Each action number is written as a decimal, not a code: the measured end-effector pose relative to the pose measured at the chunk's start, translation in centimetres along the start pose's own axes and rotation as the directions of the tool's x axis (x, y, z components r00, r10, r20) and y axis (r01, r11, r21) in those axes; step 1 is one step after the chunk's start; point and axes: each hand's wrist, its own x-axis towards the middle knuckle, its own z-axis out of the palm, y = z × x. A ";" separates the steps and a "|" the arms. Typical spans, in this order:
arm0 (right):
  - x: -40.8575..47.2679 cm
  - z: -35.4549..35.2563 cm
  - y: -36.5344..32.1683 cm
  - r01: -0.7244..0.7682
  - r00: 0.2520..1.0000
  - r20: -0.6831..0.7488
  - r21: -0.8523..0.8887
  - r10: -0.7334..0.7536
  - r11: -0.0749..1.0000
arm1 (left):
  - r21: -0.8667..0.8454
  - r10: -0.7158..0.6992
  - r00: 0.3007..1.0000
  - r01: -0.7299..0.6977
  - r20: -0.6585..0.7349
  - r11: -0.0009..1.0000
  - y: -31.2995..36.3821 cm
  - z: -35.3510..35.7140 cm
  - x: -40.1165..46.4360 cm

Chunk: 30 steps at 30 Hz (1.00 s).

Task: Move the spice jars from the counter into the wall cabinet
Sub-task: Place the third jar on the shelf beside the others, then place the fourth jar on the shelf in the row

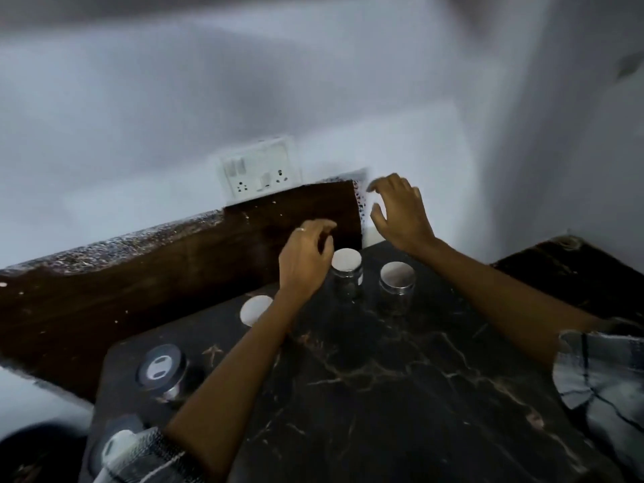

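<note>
Several glass spice jars with silver lids stand on the dark marble counter (400,395). One jar (346,270) stands near the back wall, and a second jar (397,278) is just right of it. A third jar's lid (253,309) shows left of my left forearm. A fourth jar with a perforated shaker lid (161,373) sits at the counter's left edge. My left hand (305,257) hovers beside the back jar with loosely curled fingers and holds nothing. My right hand (400,212) is raised above and behind the two jars, fingers spread and curved, empty. The wall cabinet is out of view.
A dark brown backsplash (139,273) runs along the wall behind the counter. A white switch and socket plate (259,169) is mounted just above it. A side wall (557,134) closes the right of the corner. Another round object (115,447) lies at the lower left.
</note>
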 end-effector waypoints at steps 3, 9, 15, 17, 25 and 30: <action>-2.8 2.6 5.6 -0.135 0.988 0.080 0.041 0.132 0.990 | -0.040 -0.145 0.976 0.153 0.161 0.987 -0.6 6.1 -1.4; -8.7 6.9 14.1 -0.392 0.867 0.337 0.008 0.367 0.920 | -0.095 -0.344 0.763 0.465 0.547 0.880 -1.2 14.1 -4.1; -11.6 11.3 18.1 -0.523 0.579 0.688 -0.099 0.438 0.847 | -0.128 -0.427 0.553 0.705 0.715 0.698 -1.4 18.8 -4.9; -12.2 12.4 18.4 -0.534 0.537 0.738 -0.078 0.409 0.842 | -0.159 -0.438 0.511 0.765 0.740 0.624 -1.2 19.8 -4.9; -12.6 13.5 19.4 -0.535 0.582 0.750 0.060 0.315 0.843 | -0.258 -0.446 0.567 0.772 0.693 0.581 -0.2 21.8 -4.5; -11.6 12.3 18.4 -0.597 0.625 0.733 0.227 0.268 0.770 | -0.324 -0.417 0.612 0.750 0.672 0.576 0.4 20.6 -3.5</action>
